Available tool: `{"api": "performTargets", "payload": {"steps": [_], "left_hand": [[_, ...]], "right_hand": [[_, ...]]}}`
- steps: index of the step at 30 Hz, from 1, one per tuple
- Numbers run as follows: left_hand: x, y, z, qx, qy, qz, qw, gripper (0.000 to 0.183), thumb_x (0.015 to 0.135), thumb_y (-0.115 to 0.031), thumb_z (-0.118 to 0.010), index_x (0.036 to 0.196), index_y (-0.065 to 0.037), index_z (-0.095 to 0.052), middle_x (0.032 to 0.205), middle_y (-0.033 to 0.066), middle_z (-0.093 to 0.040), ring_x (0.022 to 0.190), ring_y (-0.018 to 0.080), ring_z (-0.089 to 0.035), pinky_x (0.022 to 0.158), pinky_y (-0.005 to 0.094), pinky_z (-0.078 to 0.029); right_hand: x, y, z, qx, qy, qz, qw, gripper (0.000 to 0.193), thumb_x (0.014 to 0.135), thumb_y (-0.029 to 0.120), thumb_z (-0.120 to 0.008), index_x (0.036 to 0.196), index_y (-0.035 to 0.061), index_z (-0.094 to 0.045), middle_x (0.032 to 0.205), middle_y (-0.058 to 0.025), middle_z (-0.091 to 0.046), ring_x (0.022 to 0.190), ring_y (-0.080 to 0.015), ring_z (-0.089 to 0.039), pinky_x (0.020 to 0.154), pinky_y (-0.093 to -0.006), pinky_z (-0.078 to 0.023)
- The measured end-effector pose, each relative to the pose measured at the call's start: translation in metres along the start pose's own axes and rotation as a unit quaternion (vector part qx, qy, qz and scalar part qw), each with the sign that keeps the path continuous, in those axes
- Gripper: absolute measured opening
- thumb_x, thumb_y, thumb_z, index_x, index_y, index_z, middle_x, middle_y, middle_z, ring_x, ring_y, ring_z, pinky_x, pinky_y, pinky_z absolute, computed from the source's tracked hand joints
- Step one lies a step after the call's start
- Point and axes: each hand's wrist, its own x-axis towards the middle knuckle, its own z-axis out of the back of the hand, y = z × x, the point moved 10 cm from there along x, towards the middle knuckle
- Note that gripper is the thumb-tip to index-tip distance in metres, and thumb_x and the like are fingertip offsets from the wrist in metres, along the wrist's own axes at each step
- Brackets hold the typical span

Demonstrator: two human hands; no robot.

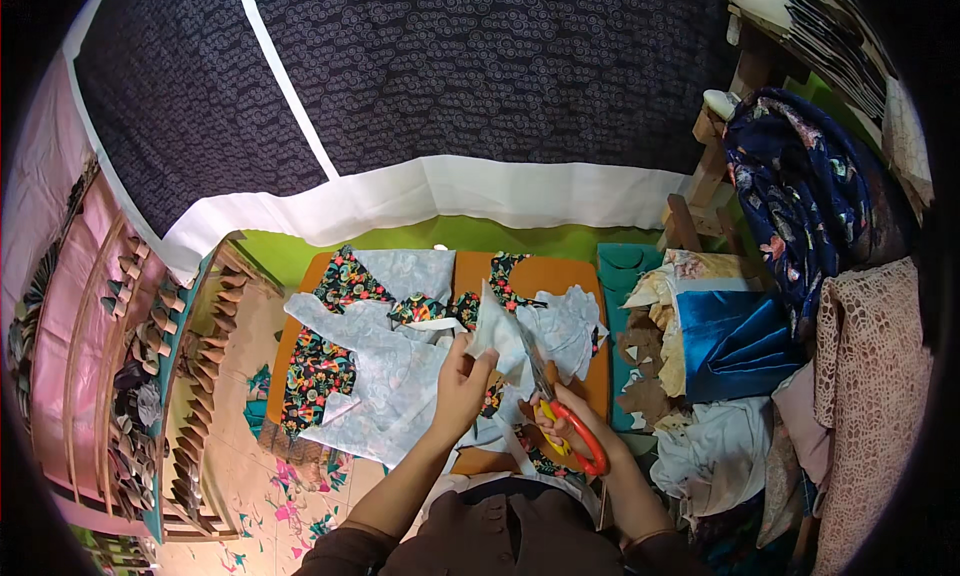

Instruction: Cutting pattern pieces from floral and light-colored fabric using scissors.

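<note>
In my right hand (578,414) is a pair of scissors (582,438) with red and yellow handles. The blades point up and away from me, beside a pale piece of fabric (492,321). My left hand (462,384) pinches that fabric, which stands up in a pointed fold. Whether the blades are cutting into it cannot be made out. Under both hands lie pale cloth pieces (390,376) and black floral fabric (318,376) with red, orange and green flowers, spread over an orange-brown table (575,269).
Shoe racks (205,366) stand on the left. Fabric scraps (290,481) litter the tiled floor. To the right are folded blue satin (735,346), a crumpled white cloth (715,451), a lacy beige cloth (868,346) and dark blue floral fabric (790,176). A dark patterned curtain (480,66) hangs beyond the table.
</note>
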Motion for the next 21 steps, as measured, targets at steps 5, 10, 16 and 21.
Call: {"api": "performTargets", "payload": {"steps": [5,10,16,21], "left_hand": [[-0.007,0.007,-0.002,-0.069,0.014,0.068,0.995,0.021,0.080,-0.005,-0.048,0.100,-0.002,-0.045,0.067,-0.0029,-0.046,0.054,0.0021,-0.039,0.045,0.0178,-0.031],[-0.008,0.015,-0.005,-0.073,0.036,0.101,0.992,0.023,0.082,-0.010,-0.050,0.102,0.000,-0.046,0.074,0.0006,-0.052,0.062,0.0059,-0.046,0.055,0.0189,-0.037],[-0.009,-0.001,-0.011,0.076,0.051,0.084,0.992,0.020,0.083,-0.021,-0.056,0.085,-0.001,-0.054,0.065,-0.0010,-0.054,0.056,0.0041,-0.047,0.047,0.0209,-0.036],[-0.009,0.015,-0.011,0.071,0.071,0.074,0.992,0.022,0.081,-0.022,-0.059,0.078,-0.001,-0.058,0.057,-0.0023,-0.053,0.050,0.0031,-0.044,0.045,0.0206,-0.034]], "right_hand": [[0.001,-0.002,-0.004,0.036,0.011,-0.004,0.999,0.043,0.082,0.043,-0.051,0.101,0.0059,-0.042,0.069,0.0041,-0.039,0.060,-0.0016,-0.038,0.048,-0.0147,-0.031],[-0.009,0.030,-0.016,-0.129,0.012,0.095,0.987,0.040,0.081,0.034,-0.057,0.102,0.0026,-0.044,0.069,0.0013,-0.046,0.064,-0.0065,-0.044,0.059,-0.0214,-0.040],[-0.008,0.028,-0.013,-0.120,0.007,0.095,0.988,0.026,0.084,0.018,-0.054,0.100,0.0009,-0.045,0.069,0.0013,-0.046,0.064,-0.0059,-0.045,0.060,-0.0204,-0.042],[-0.003,-0.014,-0.004,0.114,0.022,-0.027,0.993,0.024,0.084,0.020,-0.053,0.096,0.0009,-0.042,0.069,0.0003,-0.046,0.064,-0.0071,-0.045,0.062,-0.0198,-0.041]]}}
